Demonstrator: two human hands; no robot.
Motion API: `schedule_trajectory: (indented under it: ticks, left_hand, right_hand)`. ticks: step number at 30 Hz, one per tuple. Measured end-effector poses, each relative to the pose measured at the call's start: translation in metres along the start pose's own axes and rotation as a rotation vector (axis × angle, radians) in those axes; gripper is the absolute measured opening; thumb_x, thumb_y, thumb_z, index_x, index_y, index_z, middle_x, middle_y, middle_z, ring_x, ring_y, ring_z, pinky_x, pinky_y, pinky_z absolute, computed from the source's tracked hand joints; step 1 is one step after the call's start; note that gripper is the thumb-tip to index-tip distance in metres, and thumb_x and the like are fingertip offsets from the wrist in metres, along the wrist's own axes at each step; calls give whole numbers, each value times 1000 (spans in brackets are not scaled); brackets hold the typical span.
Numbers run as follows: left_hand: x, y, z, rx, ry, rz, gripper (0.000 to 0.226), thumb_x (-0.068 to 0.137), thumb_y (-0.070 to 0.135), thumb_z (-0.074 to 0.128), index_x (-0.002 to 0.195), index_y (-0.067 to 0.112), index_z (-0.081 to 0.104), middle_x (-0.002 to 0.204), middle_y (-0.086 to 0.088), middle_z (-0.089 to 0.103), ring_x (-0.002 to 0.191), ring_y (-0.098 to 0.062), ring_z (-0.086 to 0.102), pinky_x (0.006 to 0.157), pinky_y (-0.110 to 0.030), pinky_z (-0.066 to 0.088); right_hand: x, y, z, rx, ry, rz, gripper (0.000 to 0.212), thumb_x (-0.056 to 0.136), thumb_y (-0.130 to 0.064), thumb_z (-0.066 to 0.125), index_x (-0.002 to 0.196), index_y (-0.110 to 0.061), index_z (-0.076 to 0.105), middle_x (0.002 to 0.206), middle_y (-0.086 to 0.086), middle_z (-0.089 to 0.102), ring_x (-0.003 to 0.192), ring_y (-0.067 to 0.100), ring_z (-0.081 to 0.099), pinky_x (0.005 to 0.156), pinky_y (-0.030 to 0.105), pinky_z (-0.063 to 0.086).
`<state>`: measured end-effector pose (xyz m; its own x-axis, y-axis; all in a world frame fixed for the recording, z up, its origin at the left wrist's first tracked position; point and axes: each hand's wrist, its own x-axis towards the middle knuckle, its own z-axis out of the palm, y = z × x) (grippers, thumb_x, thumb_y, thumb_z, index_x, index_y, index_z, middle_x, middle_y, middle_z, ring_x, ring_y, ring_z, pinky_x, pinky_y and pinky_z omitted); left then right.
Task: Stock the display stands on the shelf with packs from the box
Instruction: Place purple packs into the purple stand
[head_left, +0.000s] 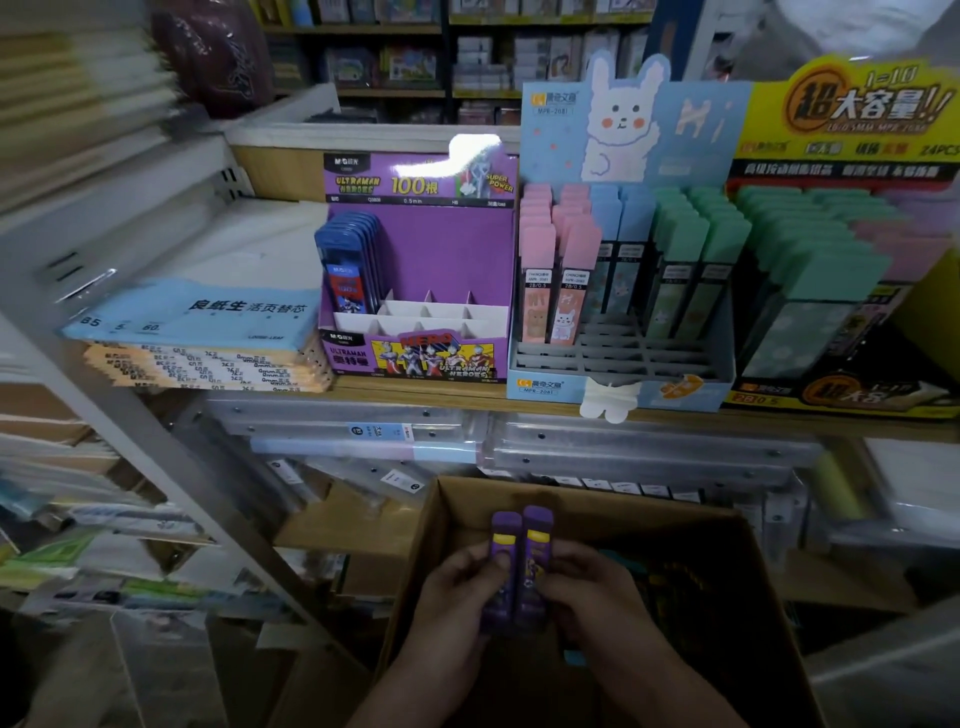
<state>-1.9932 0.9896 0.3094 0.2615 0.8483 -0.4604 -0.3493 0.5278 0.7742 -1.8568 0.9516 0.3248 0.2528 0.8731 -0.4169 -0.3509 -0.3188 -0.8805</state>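
Two slim purple packs (521, 561) stand side by side above the open cardboard box (691, 535) at the bottom centre. My left hand (457, 597) grips the left pack and my right hand (587, 592) grips the right one. On the wooden shelf (415, 389) above stands a purple Ultraman display stand (415, 270). Its back left slot holds several blue packs (350, 265), while the other white slots show nothing. To its right is a pale blue rabbit display stand (621, 291) with pink, blue and green packs.
A yellow and black display stand (852, 249) full of green packs fills the shelf's right end. Stacked loose-leaf paper packs (208, 338) lie to the left of the purple stand. Clear folders (623, 441) lie on the lower shelf behind the box. A white shelf frame (156, 441) slants at left.
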Motion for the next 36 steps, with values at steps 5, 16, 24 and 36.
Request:
schedule_trajectory:
  ticks: [5,16,24,36]
  left_hand:
    - [-26,23,6,-27,-91,14,34,79,15,70,105,-9,73,99,-33,73,77,-32,72,63,-33,59]
    - [-72,100,8,-27,-308,79,20,83,23,66,100,21,76,98,-17,76,75,-24,73,67,-41,61]
    - [-76,165,-3,-52,-290,287,34,81,18,66,113,7,63,104,-24,76,92,-33,77,63,-36,62]
    - [-61,226,-25,-117,-215,612,16,82,12,63,95,3,59,80,-20,69,42,-14,41,35,-20,32]
  right_hand:
    - [-27,-28,14,-6,-65,-58,35,79,21,59,101,-1,76,98,21,76,93,33,73,74,32,57]
    - [-77,-83,56,-140,-64,-283,28,82,7,71,98,-14,80,93,14,78,89,29,76,67,29,59]
    - [-89,-146,87,-35,1,-477,17,65,-22,78,78,-12,74,83,25,72,68,26,66,57,32,54]
    - [-58,-232,146,-507,83,-893,41,87,1,72,106,-30,53,95,-1,72,76,21,74,58,37,61]
